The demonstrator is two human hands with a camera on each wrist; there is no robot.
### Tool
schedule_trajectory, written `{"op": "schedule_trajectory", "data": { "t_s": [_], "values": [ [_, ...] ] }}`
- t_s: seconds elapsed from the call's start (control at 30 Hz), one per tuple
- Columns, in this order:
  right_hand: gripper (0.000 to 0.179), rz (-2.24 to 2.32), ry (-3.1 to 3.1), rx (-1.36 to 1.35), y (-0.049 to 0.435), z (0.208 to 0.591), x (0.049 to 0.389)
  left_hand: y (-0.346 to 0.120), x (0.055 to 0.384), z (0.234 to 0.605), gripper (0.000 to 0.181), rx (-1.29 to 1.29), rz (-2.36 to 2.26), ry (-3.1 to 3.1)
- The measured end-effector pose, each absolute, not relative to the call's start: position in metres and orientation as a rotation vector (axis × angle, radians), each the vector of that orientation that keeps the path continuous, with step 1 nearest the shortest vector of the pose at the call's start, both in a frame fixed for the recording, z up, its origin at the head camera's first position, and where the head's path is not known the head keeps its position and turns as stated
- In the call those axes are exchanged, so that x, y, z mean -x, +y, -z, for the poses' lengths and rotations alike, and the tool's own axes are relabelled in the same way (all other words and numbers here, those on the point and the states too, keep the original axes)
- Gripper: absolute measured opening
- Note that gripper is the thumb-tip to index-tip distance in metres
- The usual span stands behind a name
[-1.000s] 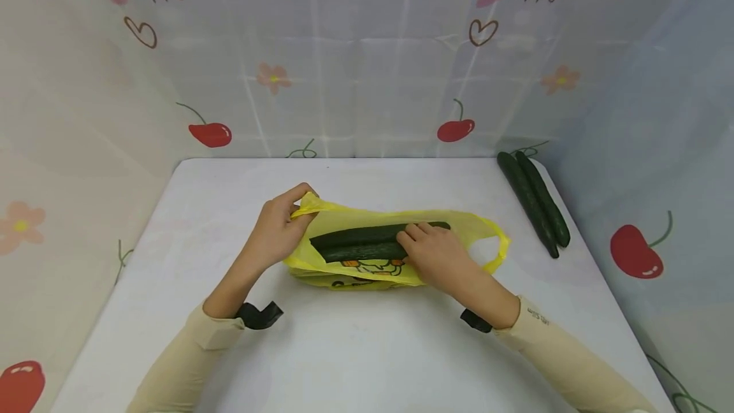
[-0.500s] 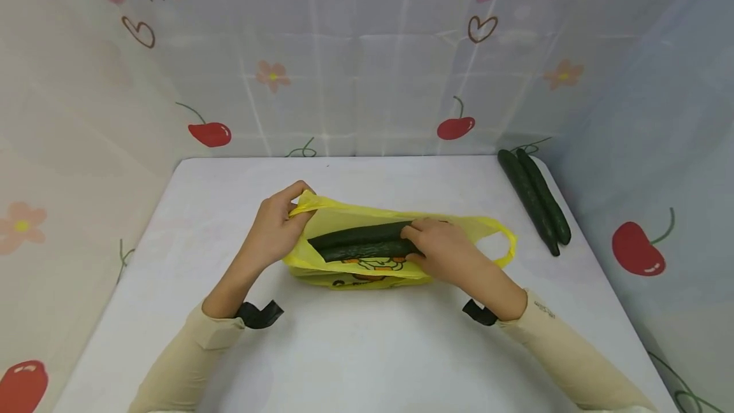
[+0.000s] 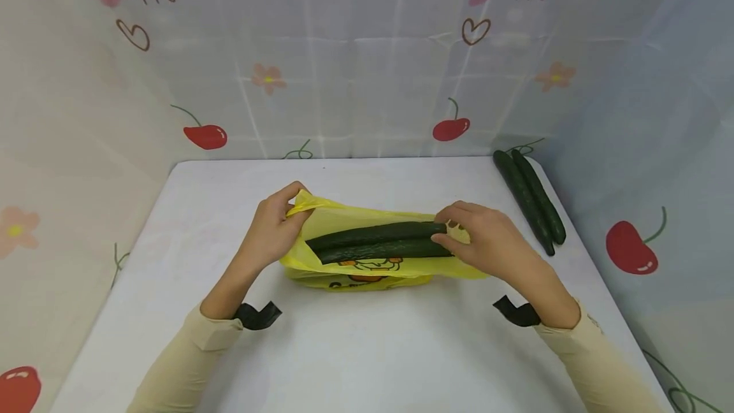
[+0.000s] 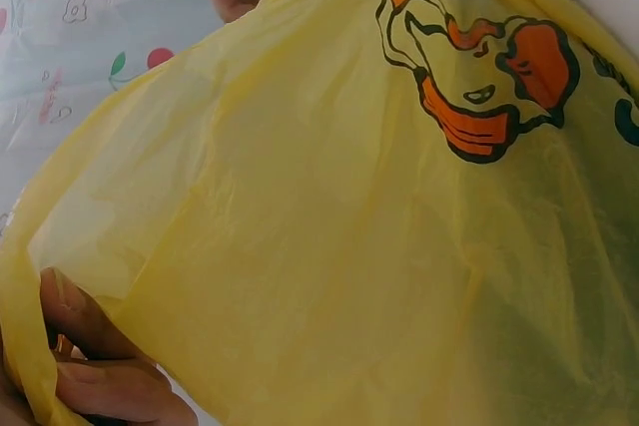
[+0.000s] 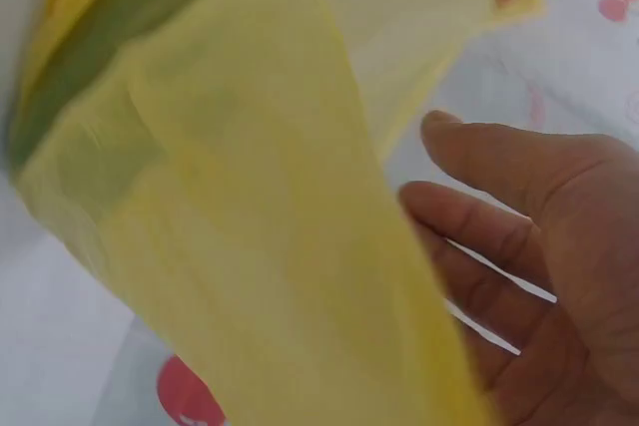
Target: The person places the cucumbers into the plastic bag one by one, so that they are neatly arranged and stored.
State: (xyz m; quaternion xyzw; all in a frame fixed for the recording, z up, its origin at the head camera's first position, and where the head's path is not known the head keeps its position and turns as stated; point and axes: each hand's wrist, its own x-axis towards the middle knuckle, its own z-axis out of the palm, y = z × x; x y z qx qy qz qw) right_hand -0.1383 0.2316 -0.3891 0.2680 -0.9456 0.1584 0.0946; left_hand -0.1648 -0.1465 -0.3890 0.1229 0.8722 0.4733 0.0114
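A yellow plastic bag point(image 3: 312, 276) with a printed cartoon lies on the white table, its mouth spread toward me. Inside it, two dark green cucumbers point(image 3: 373, 233) rest side by side. My left hand point(image 3: 277, 227) grips the left end of the bag's mouth; its fingers curl round the yellow film point(image 4: 280, 197) in the left wrist view. My right hand point(image 3: 493, 241) is at the bag's right end, fingertips near the cucumbers' right tips. In the right wrist view that hand point(image 5: 589, 236) shows its thumb apart from relaxed fingers, partly behind the bag point(image 5: 270, 197).
Two more cucumbers point(image 3: 524, 199) lie side by side at the table's back right corner. A patterned curtain point(image 3: 355, 81) rises behind the white table point(image 3: 355, 349) and along both sides. Black straps point(image 3: 518, 312) hang at both wrists.
My right hand has let go of the cucumbers and moved right, out to the bag's right end. The left hand keeps its hold on the bag. The cucumbers in the bag barely moved.
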Motion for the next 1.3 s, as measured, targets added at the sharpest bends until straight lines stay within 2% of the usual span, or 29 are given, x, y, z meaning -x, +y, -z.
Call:
{"op": "schedule_trajectory", "data": {
  "t_s": [0.23,0.37,0.57,0.77,0.97,1.3],
  "values": [
    [0.021,-0.643,-2.792,-0.56,0.274,0.365,0.151,-0.15,0.163,0.391,0.004,-0.413,-1.509,2.699],
    [0.027,-0.685,-2.862,-0.408,0.308,0.366,0.168,-0.151,0.162,0.391,0.006,-0.398,-1.514,2.694],
    [0.048,-0.716,-2.967,-0.132,0.365,0.403,0.192,-0.149,0.162,0.392,0.005,-0.404,-1.51,2.708],
    [0.05,-0.631,-2.91,0.075,0.412,0.455,0.2,-0.146,0.161,0.392,0.004,-0.414,-1.493,2.721],
    [0.051,-0.561,-2.905,0.171,0.419,0.484,0.205,-0.149,0.161,0.391,0.005,-0.402,-1.498,2.727],
    [0.057,-0.347,-2.97,0.22,0.397,0.495,0.209,-0.148,0.161,0.393,0.004,-0.368,-1.515,2.72]
  ]
}}
